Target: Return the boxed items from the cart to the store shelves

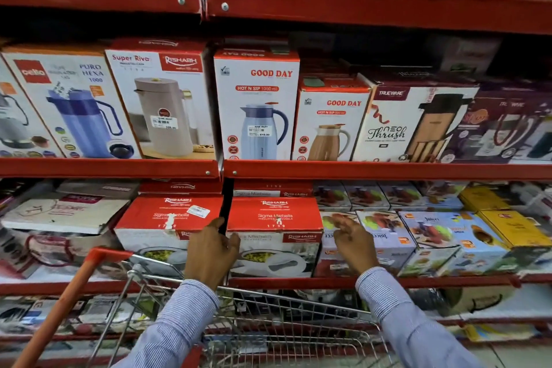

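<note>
A red and white Rishabh Sigma Marbella box (pixel 274 236) sits on the lower shelf (pixel 298 281), beside a matching box (pixel 167 224) to its left. My left hand (pixel 210 251) rests against the box's left front corner, thumb in the dark gap between the two boxes. My right hand (pixel 354 243) hovers at the box's right side, fingers spread and blurred, apparently not touching it. The wire cart (pixel 268 323) with an orange handle (pixel 68 299) stands right below my arms; its basket looks bare where visible.
The middle shelf (pixel 358 170) holds upright flask boxes: Puro Hexa (pixel 74 104), Super Riva (pixel 167 104), Good Day (pixel 257 104), Neo Thrush (pixel 412 125). Juicer boxes (pixel 430 236) and yellow boxes (pixel 513 227) fill the lower shelf's right side. More stock sits below.
</note>
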Tool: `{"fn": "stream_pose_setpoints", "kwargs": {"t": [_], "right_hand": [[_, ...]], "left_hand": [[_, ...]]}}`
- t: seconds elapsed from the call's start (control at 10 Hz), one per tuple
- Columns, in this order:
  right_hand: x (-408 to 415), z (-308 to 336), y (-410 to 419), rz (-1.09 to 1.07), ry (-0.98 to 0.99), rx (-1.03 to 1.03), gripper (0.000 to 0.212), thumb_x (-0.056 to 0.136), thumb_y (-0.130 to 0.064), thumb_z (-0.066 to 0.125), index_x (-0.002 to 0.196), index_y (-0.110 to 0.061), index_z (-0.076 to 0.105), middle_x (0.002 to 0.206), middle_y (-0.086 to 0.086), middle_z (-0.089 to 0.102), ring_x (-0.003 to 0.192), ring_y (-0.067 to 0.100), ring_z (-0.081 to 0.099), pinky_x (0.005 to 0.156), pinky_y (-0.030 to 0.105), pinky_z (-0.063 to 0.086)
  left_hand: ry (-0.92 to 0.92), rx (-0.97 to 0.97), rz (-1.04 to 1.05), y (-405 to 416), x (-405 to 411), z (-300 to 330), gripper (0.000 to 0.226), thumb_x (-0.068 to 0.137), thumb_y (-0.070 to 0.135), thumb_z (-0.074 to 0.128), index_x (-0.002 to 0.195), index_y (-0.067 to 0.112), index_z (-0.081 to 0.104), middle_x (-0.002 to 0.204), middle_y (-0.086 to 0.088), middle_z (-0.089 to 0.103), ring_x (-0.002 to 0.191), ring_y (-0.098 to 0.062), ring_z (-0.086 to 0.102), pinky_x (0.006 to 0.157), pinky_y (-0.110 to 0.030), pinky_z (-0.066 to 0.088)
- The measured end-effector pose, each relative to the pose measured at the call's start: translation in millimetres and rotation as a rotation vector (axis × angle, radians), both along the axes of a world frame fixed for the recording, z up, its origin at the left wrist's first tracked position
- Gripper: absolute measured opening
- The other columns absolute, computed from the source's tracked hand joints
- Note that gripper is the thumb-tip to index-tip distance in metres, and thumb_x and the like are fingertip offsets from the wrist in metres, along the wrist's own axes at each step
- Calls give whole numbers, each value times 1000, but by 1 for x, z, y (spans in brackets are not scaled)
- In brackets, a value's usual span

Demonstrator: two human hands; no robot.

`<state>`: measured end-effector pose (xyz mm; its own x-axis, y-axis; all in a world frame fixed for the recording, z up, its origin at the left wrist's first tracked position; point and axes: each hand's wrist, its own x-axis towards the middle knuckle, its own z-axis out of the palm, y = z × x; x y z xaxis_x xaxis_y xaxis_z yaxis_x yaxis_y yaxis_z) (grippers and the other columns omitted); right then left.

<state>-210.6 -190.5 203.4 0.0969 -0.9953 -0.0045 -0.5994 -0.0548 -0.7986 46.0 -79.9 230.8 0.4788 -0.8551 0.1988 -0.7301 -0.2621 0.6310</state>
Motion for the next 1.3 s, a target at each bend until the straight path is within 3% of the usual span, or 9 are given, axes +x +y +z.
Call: {"fn": "stream_pose_setpoints", "kwargs": {"t": [0.1,0.2,0.3,0.4,0.6,0.8,1.0,1.2,1.3], "right_hand": [[-73,-18,-44,116,238,94,49,86,-11,61,134,-15,52,134,9,61,115,25,62,90,21,46],[-81,-20,-68,409,592,123,87,78,-34,72,149,-12,27,155,11,35,141,28,36,112,35,35],[-65,-5,-86,589,792,59,109,66,-51,79,150,-12,21,159,10,25,145,30,27,116,41,31],[-54,1,-94,652,906,-26,119,56,-59,80,149,-13,24,157,9,30,142,29,33,115,39,33],[-67,-10,-114,753,926,-77,126,47,-62,82,150,-18,23,157,6,31,140,28,37,113,40,38],[-69,-9,-122,763,919,-130,118,48,-59,83,145,-15,32,149,8,38,133,30,44,108,40,41],[-70,-9,-122,743,880,-138,111,41,-60,84,134,-19,41,137,4,48,124,25,49,103,37,43],[-68,-5,-120,732,895,-135,112,43,-59,84,136,-17,39,141,5,46,127,26,47,105,38,42],[-78,-2,-114,720,851,-132,115,47,-63,81,142,-22,34,152,2,35,137,27,39,112,42,36]], "left_hand": [[32,-27,-86,-24,-76,-18,20,86,23,64,105,17,69,46,5,65,42,-4,60,50,-11,43],[207,30,-199,-25,-113,-25,9,84,18,65,84,22,73,58,10,70,54,3,65,51,-4,47],[267,158,-318,-39,-136,-48,13,81,26,65,83,21,77,75,11,75,65,0,68,70,-25,60],[300,269,-363,-49,-150,-62,23,83,36,64,87,17,76,81,1,76,70,-11,66,73,-28,57],[466,384,-244,-69,-182,-85,28,85,35,66,105,15,71,102,-1,74,92,-19,69,81,-23,51],[484,428,-186,-82,-188,-129,23,73,39,64,92,27,69,97,3,78,87,-14,72,85,-39,60],[550,387,-184,-73,-199,-102,33,81,28,66,113,21,62,104,14,66,95,-10,70,84,-26,56],[473,327,-221,-67,-197,-97,31,80,25,67,110,22,66,112,4,74,94,-11,71,88,-33,59],[273,196,-242,-66,-196,-71,24,84,22,64,108,24,69,99,5,77,81,-8,71,80,-28,61]]}}
